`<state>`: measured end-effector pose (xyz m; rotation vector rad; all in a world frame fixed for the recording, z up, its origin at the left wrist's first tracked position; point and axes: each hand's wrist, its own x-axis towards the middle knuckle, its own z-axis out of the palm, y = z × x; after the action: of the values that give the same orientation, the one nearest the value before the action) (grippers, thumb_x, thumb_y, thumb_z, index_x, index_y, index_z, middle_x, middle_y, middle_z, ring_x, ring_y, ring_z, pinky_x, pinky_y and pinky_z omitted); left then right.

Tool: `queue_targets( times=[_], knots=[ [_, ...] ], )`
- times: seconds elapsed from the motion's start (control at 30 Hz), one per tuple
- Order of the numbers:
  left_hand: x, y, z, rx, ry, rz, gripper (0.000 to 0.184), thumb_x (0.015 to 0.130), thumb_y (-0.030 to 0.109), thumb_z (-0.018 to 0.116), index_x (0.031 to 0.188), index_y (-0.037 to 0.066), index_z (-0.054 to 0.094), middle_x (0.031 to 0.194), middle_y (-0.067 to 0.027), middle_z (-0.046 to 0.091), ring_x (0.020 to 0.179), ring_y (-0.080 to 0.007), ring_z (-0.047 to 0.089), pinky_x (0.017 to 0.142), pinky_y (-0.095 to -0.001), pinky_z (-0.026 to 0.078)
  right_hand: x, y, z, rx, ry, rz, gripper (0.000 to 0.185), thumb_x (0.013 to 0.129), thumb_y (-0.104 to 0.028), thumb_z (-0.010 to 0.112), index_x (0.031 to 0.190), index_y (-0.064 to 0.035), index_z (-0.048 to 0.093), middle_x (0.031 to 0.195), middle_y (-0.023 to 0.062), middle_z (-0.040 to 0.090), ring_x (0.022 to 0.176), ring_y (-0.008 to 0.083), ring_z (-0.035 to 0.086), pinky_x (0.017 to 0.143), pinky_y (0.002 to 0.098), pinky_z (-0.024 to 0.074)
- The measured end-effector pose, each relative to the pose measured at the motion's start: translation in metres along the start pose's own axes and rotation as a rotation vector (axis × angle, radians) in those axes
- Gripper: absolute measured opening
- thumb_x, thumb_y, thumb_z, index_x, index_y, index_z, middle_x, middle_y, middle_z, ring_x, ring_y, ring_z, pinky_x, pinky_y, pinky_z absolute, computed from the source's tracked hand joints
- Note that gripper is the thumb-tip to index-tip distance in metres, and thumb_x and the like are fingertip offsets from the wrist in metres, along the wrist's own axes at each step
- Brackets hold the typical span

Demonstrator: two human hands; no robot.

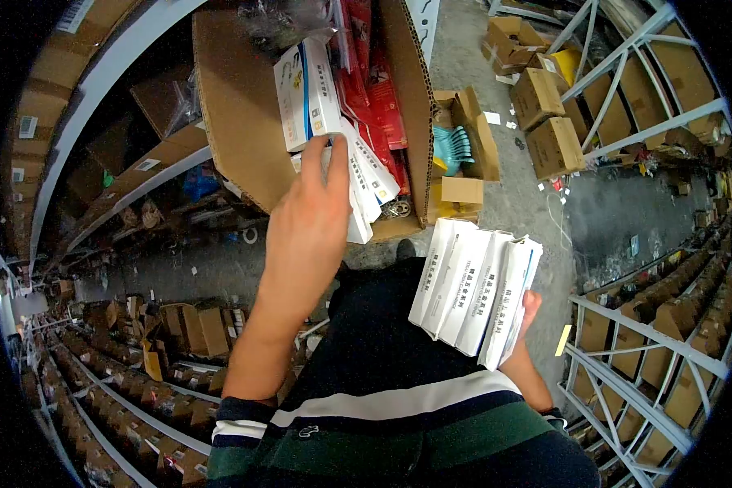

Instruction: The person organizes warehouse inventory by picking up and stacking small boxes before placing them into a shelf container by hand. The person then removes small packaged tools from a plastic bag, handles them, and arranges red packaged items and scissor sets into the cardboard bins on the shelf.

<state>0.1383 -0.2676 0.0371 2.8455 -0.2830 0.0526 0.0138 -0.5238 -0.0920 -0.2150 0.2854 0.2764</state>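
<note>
White boxes lie split between an open carton and a handheld stack.
At upper centre of the frame, the left hand reaches into the carton, fingers extended against the near end of a white box; its thumb is hidden, so whether it grips anything cannot be told. More white boxes lie fanned below that one, beside red packets, with clear plastic film at the far end. At centre right, the right hand is closed around the outer side of the stack, about four boxes standing side by side in front of the dark clothing. As far as can be judged, the division is partial: these are out of the carton, several similar ones are inside it, and their exact number is unclear.
</note>
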Motion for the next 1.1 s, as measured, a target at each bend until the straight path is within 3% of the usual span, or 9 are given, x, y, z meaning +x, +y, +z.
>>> queue_targets(
  times=[0.07,0.27,0.53,0.7,0.87,0.97,1.0,1.03,1.1],
  knots=[
    [0.001,-0.005,0.0,0.221,0.065,0.154,0.048,0.079,0.002,0.056,0.125,-0.003,0.045,0.127,-0.0225,0.046,0.099,-0.036,0.059,0.083,-0.0411,0.052,-0.002,-0.001,0.004,-0.024,0.073,-0.008,0.072,0.073,-0.033,0.061,0.132,0.0045,0.044,0.113,0.0252,0.062,0.095,0.0371,0.066,0.081,0.0475,0.0569],
    [0.012,-0.013,-0.009,0.387,0.011,0.257,0.036,0.079,0.003,0.053,0.115,-0.001,0.05,0.12,-0.0144,0.053,0.101,-0.0308,0.055,0.086,-0.0387,0.046,0.004,-0.003,-0.009,0.055,-0.032,0.045,0.071,0.073,-0.032,0.056,0.134,0.0031,0.045,0.113,0.0275,0.061,0.094,0.0414,0.066,0.08,0.0525,0.0567],
    [0.021,-0.008,-0.039,0.288,-0.068,0.379,0.036,0.067,0.005,0.069,0.1,0.003,0.056,0.108,-0.013,0.057,0.106,-0.0316,0.051,0.09,-0.0392,0.04,0.0,-0.006,0.011,-0.022,0.001,0.068,0.072,0.072,-0.029,0.059,0.133,0.0067,0.043,0.108,0.027,0.064,0.087,0.0369,0.069,0.074,0.0463,0.0598],
    [0.022,-0.015,-0.062,-0.078,-0.155,0.484,0.033,0.065,0.012,0.076,0.092,0.005,0.059,0.086,-0.0126,0.061,0.087,-0.0335,0.058,0.081,-0.0389,0.044,-0.002,-0.008,0.014,-0.127,0.072,0.062,0.073,0.071,-0.029,0.061,0.132,0.0065,0.044,0.108,0.0264,0.064,0.087,0.0355,0.069,0.075,0.0441,0.0597],
    [0.0,-0.004,-0.07,-0.888,-0.11,0.437,0.051,0.067,0.026,0.084,0.104,0.001,0.059,0.089,-0.0109,0.065,0.081,-0.0176,0.065,0.07,-0.0281,0.05,0.002,-0.01,0.026,-0.152,0.132,0.107,0.073,0.07,-0.029,0.062,0.132,0.0056,0.045,0.108,0.0258,0.064,0.089,0.0352,0.069,0.077,0.0443,0.059],
    [0.0,0.03,-0.069,-0.99,-0.295,0.418,0.07,0.067,0.028,0.085,0.123,0.0,0.054,0.094,-0.0104,0.067,0.085,-0.0199,0.067,0.073,-0.0284,0.051,0.001,-0.014,0.025,-0.255,0.124,0.185,0.076,0.069,-0.03,0.064,0.134,0.0036,0.044,0.116,0.0247,0.061,0.098,0.0357,0.066,0.085,0.0439,0.0554],
    [0.005,0.043,-0.068,-0.974,-0.496,0.345,0.071,0.069,0.024,0.084,0.127,0.002,0.05,0.095,-0.0115,0.067,0.091,-0.0212,0.067,0.076,-0.0309,0.051,0.003,-0.011,0.029,-0.265,0.129,0.196,0.077,0.069,-0.03,0.065,0.134,0.0035,0.044,0.117,0.0246,0.061,0.101,0.0359,0.065,0.089,0.0438,0.0536],
    [0.01,0.059,-0.063,-0.999,-0.65,0.236,0.069,0.064,0.019,0.086,0.121,-0.002,0.053,0.1,-0.0106,0.065,0.087,-0.0198,0.065,0.075,-0.0287,0.05,0.004,-0.012,0.039,-0.348,0.119,0.213,0.08,0.068,-0.031,0.065,0.136,0.0033,0.041,0.122,0.0239,0.058,0.107,0.0355,0.062,0.094,0.0433,0.0501],
    [0.014,0.081,-0.042,-0.795,-0.544,0.388,0.053,0.068,0.014,0.082,0.115,0.004,0.06,0.104,-0.0112,0.065,0.094,-0.022,0.065,0.08,-0.031,0.05,0.007,-0.01,0.045,-0.326,-0.021,0.177,0.079,0.074,-0.025,0.067,0.139,0.0022,0.032,0.126,0.0205,0.054,0.112,0.0298,0.059,0.096,0.0423,0.0486]
  ],
)
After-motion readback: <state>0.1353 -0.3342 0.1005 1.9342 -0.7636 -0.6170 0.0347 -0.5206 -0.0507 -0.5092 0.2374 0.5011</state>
